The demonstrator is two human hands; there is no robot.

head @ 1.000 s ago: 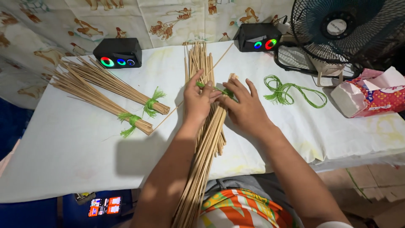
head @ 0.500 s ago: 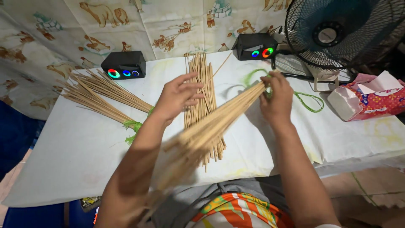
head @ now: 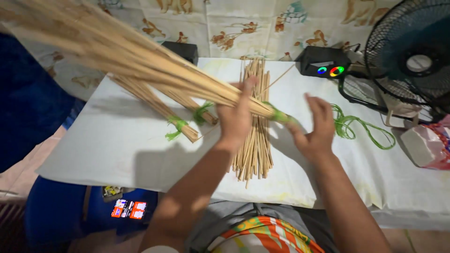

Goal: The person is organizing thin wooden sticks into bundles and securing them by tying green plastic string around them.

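My left hand (head: 236, 117) grips a tied bundle of thin bamboo sticks (head: 117, 44) close to its green-string binding (head: 279, 115). The bundle is lifted off the table and slants up to the left, blurred. Just right of the tied end is my right hand (head: 315, 132), fingers spread and thumb beside the binding, with nothing closed in it. Under both hands a loose pile of sticks (head: 255, 150) lies lengthwise on the white-covered table (head: 108, 150).
Two finished bundles with green ties (head: 176, 122) lie on the left of the table. A coil of green string (head: 358, 127) lies at the right. Two black speakers (head: 324, 63) stand at the back, a black fan (head: 412, 51) and a pink-and-white box (head: 426, 146) far right.
The tied bundle has swung from pointing toward me to pointing up and left. My left hand has taken hold of it, and my right hand has come off it and opened.
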